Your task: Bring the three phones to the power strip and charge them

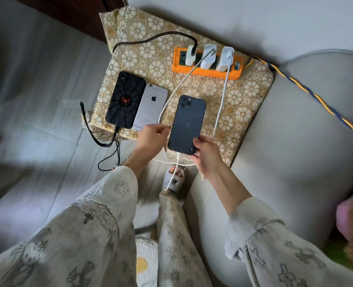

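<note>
Three phones lie face down on a small table with a flowered cloth [244, 96]. A black phone with a spider-web case [125, 100] is at the left, a black cable plugged into its bottom end. A silver phone [150, 106] lies beside it. The dark grey phone [187, 123] has a white cable [176, 168] in its bottom port. My right hand [206, 154] grips its lower right corner. My left hand [152, 137] pinches another white cable [165, 104] just left of it. An orange power strip [207, 73] at the back holds three white chargers.
A grey sofa [295, 141] stands right of the table, against the wall. A blue and yellow braided cord [316, 98] runs from the strip over the sofa. Grey floor tiles [47, 121] lie to the left. My slippered foot [173, 179] stands below the table edge.
</note>
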The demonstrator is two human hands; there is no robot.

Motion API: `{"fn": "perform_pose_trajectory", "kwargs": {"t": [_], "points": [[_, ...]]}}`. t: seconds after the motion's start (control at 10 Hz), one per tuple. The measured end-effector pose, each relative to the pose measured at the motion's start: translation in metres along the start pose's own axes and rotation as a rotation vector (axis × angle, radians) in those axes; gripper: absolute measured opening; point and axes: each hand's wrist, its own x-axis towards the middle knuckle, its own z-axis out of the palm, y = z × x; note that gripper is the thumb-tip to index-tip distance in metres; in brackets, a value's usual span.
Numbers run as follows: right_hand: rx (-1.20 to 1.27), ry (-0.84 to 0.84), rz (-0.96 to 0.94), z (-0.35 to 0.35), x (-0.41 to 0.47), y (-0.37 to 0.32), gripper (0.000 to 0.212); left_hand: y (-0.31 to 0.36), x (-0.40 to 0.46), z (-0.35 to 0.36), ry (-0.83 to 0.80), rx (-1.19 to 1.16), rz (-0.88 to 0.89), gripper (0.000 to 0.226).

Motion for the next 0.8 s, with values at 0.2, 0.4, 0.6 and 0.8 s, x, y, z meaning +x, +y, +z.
{"fn": "perform_pose_trajectory", "kwargs": {"t": [0.2,0.4,0.6,0.8], "points": [[-0.077,0.120,-0.012,0.017,0.025,-0.009,0.018,-0.043,0.018,-0.034,0.015,0.468,0.101,0.073],[-0.171,0.072,-0.006,0.026,0.025,-0.010,0.027,-0.064,0.024,-0.037,-0.123,0.774,0.167,0.079],[-0.648,0.185,-0.131,0.041,0.032,-0.017,0.028,-0.060,0.026,-0.043,-0.187,0.797,0.139,0.081],[-0.982,0.068,-0.245,0.041,0.025,-0.016,0.028,-0.047,0.026,-0.053,-0.266,0.765,0.097,0.079]]}}
